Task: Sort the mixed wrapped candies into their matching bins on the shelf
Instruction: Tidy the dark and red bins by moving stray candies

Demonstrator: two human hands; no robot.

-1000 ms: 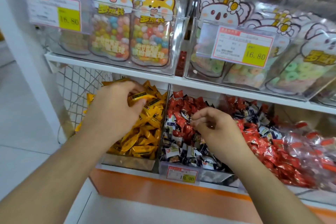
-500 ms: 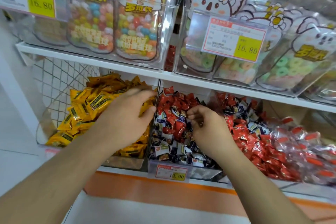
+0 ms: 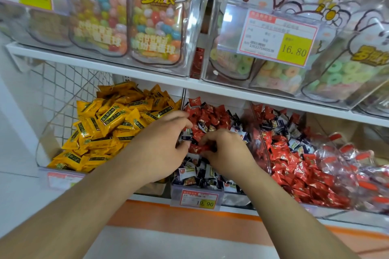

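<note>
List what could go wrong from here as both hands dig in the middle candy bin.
1. The middle bin is heaped with mixed red and dark candies; as the left hand and right hand rummage, pieces could spill over its low front edge.
2. The yellow candies are piled high beside the left hand; a nudge could tip some across the divider.
3. The right hand's fingers pinch a red candy; the neighbouring bin holds a similar mix, so misplacing is easy.

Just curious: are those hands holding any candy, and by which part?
The right hand pinches a red wrapped candy by its end; the left hand touches a dark wrapped candy.
</note>
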